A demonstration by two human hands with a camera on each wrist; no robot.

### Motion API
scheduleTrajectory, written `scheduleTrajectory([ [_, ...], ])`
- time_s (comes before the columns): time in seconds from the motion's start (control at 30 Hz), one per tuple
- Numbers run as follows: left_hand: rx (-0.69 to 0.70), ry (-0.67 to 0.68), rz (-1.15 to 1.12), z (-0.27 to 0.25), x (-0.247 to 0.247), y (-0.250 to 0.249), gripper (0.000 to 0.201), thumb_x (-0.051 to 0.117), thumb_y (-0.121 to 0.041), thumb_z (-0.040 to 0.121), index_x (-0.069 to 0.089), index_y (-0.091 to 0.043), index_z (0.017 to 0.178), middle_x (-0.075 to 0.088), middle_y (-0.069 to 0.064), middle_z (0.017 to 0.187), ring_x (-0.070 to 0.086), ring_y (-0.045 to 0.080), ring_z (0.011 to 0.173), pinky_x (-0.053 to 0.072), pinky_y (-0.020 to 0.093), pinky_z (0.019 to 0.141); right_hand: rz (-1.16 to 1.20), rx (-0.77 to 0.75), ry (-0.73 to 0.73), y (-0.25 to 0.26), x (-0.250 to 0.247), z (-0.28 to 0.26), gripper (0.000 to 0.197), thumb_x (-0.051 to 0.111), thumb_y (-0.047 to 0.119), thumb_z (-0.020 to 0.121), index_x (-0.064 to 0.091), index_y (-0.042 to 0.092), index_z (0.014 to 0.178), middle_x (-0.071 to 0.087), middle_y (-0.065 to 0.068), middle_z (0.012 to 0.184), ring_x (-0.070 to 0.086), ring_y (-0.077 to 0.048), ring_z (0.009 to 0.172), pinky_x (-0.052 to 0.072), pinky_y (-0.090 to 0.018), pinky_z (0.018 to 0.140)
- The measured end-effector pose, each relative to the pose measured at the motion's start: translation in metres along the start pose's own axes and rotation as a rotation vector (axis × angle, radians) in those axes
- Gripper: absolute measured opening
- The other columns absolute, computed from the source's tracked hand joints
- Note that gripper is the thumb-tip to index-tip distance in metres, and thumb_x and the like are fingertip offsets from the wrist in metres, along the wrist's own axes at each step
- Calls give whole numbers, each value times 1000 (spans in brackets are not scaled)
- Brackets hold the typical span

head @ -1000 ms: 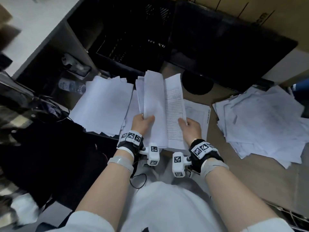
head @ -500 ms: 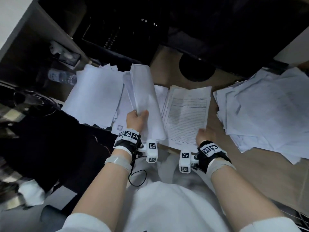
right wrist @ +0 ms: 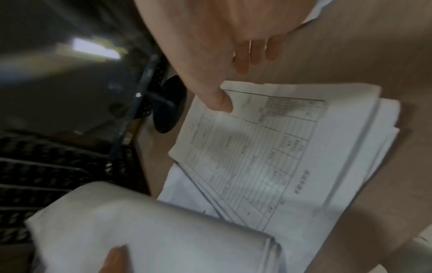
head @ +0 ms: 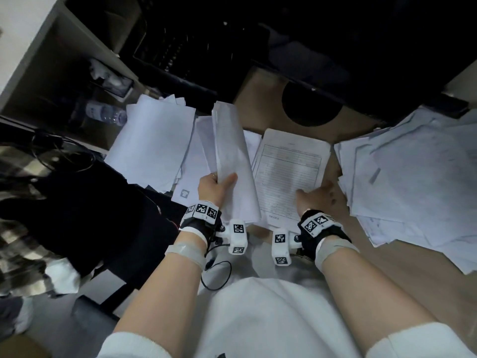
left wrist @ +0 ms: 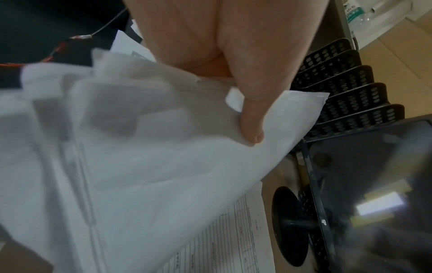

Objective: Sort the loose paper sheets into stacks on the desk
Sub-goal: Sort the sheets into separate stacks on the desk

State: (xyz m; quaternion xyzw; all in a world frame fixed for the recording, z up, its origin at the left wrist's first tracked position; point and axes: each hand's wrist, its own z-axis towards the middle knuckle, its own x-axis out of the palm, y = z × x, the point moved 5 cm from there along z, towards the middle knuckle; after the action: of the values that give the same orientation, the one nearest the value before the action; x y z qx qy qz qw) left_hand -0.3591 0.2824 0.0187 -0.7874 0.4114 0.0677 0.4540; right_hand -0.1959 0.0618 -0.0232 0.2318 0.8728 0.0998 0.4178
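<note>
My left hand [head: 216, 187] grips a thick bundle of white sheets [head: 232, 161] by its lower edge, tilted up over the desk; the thumb [left wrist: 252, 114] presses on top of the bundle [left wrist: 163, 147]. A printed form sheet [head: 289, 166] lies flat on a small stack in the middle of the desk. My right hand [head: 317, 197] rests at that sheet's right edge, fingers straight, and the thumb [right wrist: 222, 103] touches the form [right wrist: 268, 147]. A tidy white stack [head: 152, 146] lies at the left, and a loose, messy pile [head: 413, 177] at the right.
A dark monitor [left wrist: 374, 184] on a round black base [head: 309, 104] stands behind the papers. A black mesh file rack [left wrist: 346, 92] sits at the back left. Bare wooden desk [head: 387, 267] shows below the right pile. A water bottle [head: 103, 115] lies on a shelf at left.
My right hand drew the printed form off the bundle, carried it right and laid it flat on the middle stack, then let go. The left hand's bundle shifted slightly left.
</note>
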Motion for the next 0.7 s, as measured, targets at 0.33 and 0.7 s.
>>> scheduleTrajectory([
  [0.33, 63, 46, -18, 5, 1, -35, 37, 86, -45, 67, 72, -16, 84, 75, 0, 84, 71, 19, 80, 57, 30, 75, 245, -610, 182, 99, 18, -59, 48, 76, 18, 75, 59, 34, 117, 61, 6, 116, 56, -12, 107, 49, -35, 94],
  [0.7, 79, 374, -378, 18, -28, -38, 55, 53, -51, 97, 67, 2, 104, 70, 29, 101, 69, 42, 96, 56, 52, 87, 198, -587, 356, 139, 40, -110, 99, 88, 40, 67, 36, 29, 151, 46, 10, 148, 47, -5, 124, 36, -19, 100],
])
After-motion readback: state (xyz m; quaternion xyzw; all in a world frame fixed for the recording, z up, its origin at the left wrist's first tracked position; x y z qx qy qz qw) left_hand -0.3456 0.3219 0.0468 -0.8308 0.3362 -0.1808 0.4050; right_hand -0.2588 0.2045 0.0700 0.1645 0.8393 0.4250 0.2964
